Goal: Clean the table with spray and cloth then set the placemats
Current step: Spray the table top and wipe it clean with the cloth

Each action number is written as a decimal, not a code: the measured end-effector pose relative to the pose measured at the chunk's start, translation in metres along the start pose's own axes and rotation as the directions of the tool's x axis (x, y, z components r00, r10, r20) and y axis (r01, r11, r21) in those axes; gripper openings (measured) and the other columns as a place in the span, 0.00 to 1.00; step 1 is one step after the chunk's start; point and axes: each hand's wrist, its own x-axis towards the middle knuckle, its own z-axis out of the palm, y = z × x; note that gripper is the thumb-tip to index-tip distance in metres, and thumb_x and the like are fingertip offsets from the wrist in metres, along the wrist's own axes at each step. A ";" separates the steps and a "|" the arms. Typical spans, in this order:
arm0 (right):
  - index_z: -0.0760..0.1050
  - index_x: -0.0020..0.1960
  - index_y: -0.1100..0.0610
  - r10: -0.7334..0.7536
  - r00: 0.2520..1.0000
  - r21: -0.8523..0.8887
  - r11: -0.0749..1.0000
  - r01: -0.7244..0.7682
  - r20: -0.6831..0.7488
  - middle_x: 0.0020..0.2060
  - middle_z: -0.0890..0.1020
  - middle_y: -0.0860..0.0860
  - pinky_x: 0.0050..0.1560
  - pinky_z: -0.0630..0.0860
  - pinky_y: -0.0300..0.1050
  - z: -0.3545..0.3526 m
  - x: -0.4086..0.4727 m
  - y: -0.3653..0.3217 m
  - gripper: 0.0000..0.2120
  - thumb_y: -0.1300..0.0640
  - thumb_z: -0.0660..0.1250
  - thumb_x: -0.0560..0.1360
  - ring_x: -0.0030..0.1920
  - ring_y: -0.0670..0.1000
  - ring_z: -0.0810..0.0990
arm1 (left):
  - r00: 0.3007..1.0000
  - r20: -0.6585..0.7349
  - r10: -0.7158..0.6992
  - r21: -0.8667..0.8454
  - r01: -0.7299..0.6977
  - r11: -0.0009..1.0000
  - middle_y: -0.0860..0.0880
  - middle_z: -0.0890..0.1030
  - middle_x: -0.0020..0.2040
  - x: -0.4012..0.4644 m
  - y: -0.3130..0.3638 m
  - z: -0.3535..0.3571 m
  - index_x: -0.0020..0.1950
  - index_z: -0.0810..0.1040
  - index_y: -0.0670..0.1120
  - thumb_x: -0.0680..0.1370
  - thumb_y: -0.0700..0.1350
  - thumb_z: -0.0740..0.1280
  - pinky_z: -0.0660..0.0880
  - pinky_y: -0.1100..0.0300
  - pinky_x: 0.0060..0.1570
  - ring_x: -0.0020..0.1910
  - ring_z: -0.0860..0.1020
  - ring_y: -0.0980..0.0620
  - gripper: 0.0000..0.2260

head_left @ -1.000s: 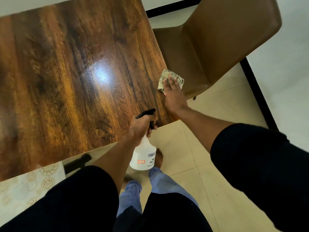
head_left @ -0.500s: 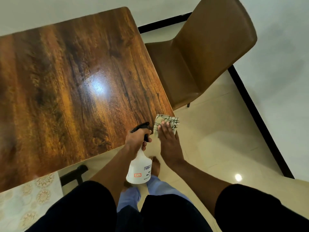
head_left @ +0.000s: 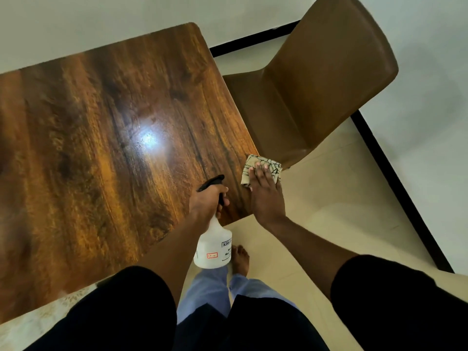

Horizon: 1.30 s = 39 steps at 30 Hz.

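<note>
Cloth [head_left: 263, 168] has shifted back up the table's [head_left: 101, 148] right edge, from the near corner toward the chair [head_left: 316, 97].
Right hand [head_left: 266, 193] presses it flat, fingers straight; uncleaned wood lies to the left. Left hand [head_left: 206, 203] grips the spray [head_left: 214, 244], hanging off the near edge, nozzle pointing across the table.

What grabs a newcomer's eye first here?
Probably the bright light glare in the middle of the glossy wooden table. Next, the two hands at its near right corner: the right hand presses a patterned cloth flat on the table's edge, while the left hand grips a white spray bottle by its black trigger head. A brown chair stands beside the table's right side.
</note>
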 end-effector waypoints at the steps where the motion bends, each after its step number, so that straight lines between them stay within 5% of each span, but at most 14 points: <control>1: 0.49 0.85 0.53 -0.010 1.000 -0.014 1.000 0.011 0.019 0.85 0.49 0.51 0.80 0.54 0.63 -0.004 0.017 -0.001 0.29 0.50 0.49 0.86 0.84 0.55 0.43 | 1.000 -0.011 0.002 -0.005 -0.002 1.000 0.44 0.83 0.35 0.005 0.007 -0.005 0.49 0.84 0.40 0.78 0.40 0.72 0.70 0.60 0.25 0.24 0.73 0.55 0.04; 10: 0.45 0.86 0.52 -0.034 0.992 -0.053 0.998 0.041 0.118 0.85 0.46 0.51 0.82 0.51 0.64 -0.032 0.071 -0.018 0.28 0.50 0.49 0.88 0.84 0.54 0.39 | 0.998 -0.056 0.033 -0.050 -0.036 0.998 0.45 0.80 0.30 0.042 0.072 -0.043 0.41 0.79 0.39 0.78 0.40 0.69 0.70 0.62 0.23 0.23 0.71 0.54 0.07; 16: 0.45 0.85 0.51 -0.002 0.994 -0.045 0.999 0.007 0.109 0.85 0.47 0.50 0.81 0.55 0.64 -0.018 0.050 -0.021 0.35 0.41 0.32 0.80 0.84 0.54 0.41 | 0.998 -0.044 0.050 -0.061 -0.053 0.997 0.44 0.76 0.29 0.057 0.095 -0.054 0.35 0.78 0.41 0.79 0.38 0.67 0.67 0.61 0.22 0.22 0.69 0.53 0.12; 21: 0.43 0.85 0.50 -0.008 0.993 -0.026 1.000 0.011 0.120 0.85 0.42 0.50 0.82 0.49 0.63 -0.029 0.086 -0.024 0.29 0.50 0.49 0.88 0.83 0.53 0.36 | 1.000 0.013 -0.008 -0.054 0.009 0.998 0.45 0.78 0.32 0.073 0.100 -0.058 0.42 0.82 0.41 0.78 0.38 0.67 0.68 0.61 0.25 0.26 0.70 0.54 0.07; 23: 0.42 0.86 0.50 -0.034 0.991 -0.019 0.999 0.037 0.132 0.84 0.41 0.49 0.82 0.46 0.63 -0.039 0.111 -0.028 0.29 0.49 0.48 0.88 0.83 0.53 0.35 | 1.000 -0.014 0.009 -0.083 -0.011 0.997 0.44 0.78 0.33 0.080 0.101 -0.060 0.58 0.85 0.36 0.78 0.37 0.66 0.68 0.61 0.23 0.26 0.70 0.54 0.12; 25: 0.41 0.86 0.49 -0.073 0.986 -0.007 0.997 0.075 0.147 0.84 0.40 0.49 0.81 0.45 0.63 -0.049 0.144 -0.033 0.29 0.48 0.47 0.88 0.83 0.53 0.35 | 0.999 -0.045 0.029 -0.102 -0.033 0.994 0.44 0.77 0.31 0.086 0.104 -0.061 0.67 0.83 0.42 0.79 0.37 0.66 0.68 0.61 0.23 0.25 0.69 0.54 0.17; 28: 0.43 0.86 0.49 -0.128 0.980 0.025 0.992 0.126 0.151 0.85 0.41 0.49 0.81 0.48 0.66 -0.060 0.198 -0.041 0.28 0.50 0.48 0.88 0.83 0.53 0.35 | 0.998 -0.059 0.021 -0.155 -0.030 0.987 0.45 0.78 0.31 0.087 0.112 -0.062 0.61 0.82 0.56 0.80 0.37 0.65 0.68 0.61 0.23 0.24 0.69 0.55 0.16; 31: 0.44 0.86 0.50 -0.178 0.967 0.051 0.984 0.171 0.180 0.84 0.40 0.48 0.81 0.48 0.68 -0.067 0.251 -0.050 0.28 0.51 0.49 0.88 0.83 0.53 0.35 | 0.997 -0.073 -0.032 -0.164 0.020 0.986 0.44 0.80 0.34 0.092 0.125 -0.060 0.51 0.84 0.41 0.79 0.39 0.69 0.68 0.60 0.24 0.24 0.69 0.54 0.05; 35: 0.42 0.85 0.50 -0.215 0.953 -0.006 0.975 0.221 0.213 0.84 0.39 0.49 0.81 0.50 0.66 -0.079 0.309 -0.063 0.29 0.52 0.50 0.88 0.83 0.55 0.35 | 0.995 -0.087 -0.048 -0.191 0.031 0.981 0.45 0.81 0.34 0.103 0.139 -0.050 0.43 0.81 0.42 0.79 0.40 0.70 0.68 0.61 0.25 0.24 0.70 0.55 0.05; 39: 0.43 0.85 0.51 -0.257 0.942 -0.035 0.962 0.270 0.214 0.84 0.39 0.51 0.82 0.50 0.63 -0.096 0.363 -0.081 0.30 0.53 0.52 0.88 0.83 0.56 0.35 | 0.994 -0.106 -0.030 -0.252 0.002 0.968 0.43 0.82 0.36 0.115 0.147 -0.038 0.53 0.80 0.38 0.78 0.41 0.71 0.69 0.62 0.23 0.24 0.71 0.54 0.07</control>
